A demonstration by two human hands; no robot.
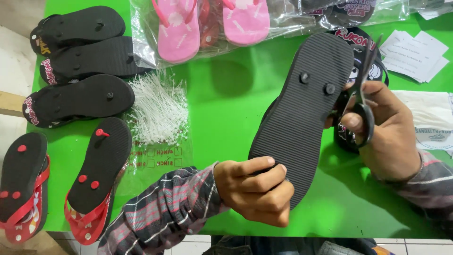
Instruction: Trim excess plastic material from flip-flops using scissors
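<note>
My left hand [257, 189] grips the near end of a black flip-flop [302, 108], held sole up above the green table [226, 108]. Its ribbed sole shows two black strap plugs near the far end. My right hand [384, 130] holds black-handled scissors [362, 89] with fingers through the loops, blades pointing up beside the flip-flop's right edge. Behind the scissors lies another black sandal with a printed figure [373, 71], partly hidden.
Several black flip-flops [80, 61] lie sole up at the left, two with red straps [96, 179] near the front edge. A clear bag of white plastic fasteners [158, 113] sits mid-left. Bagged pink flip-flops [212, 23] lie at the back. Paper tags [415, 54] and a white cloth bag [429, 123] lie at the right.
</note>
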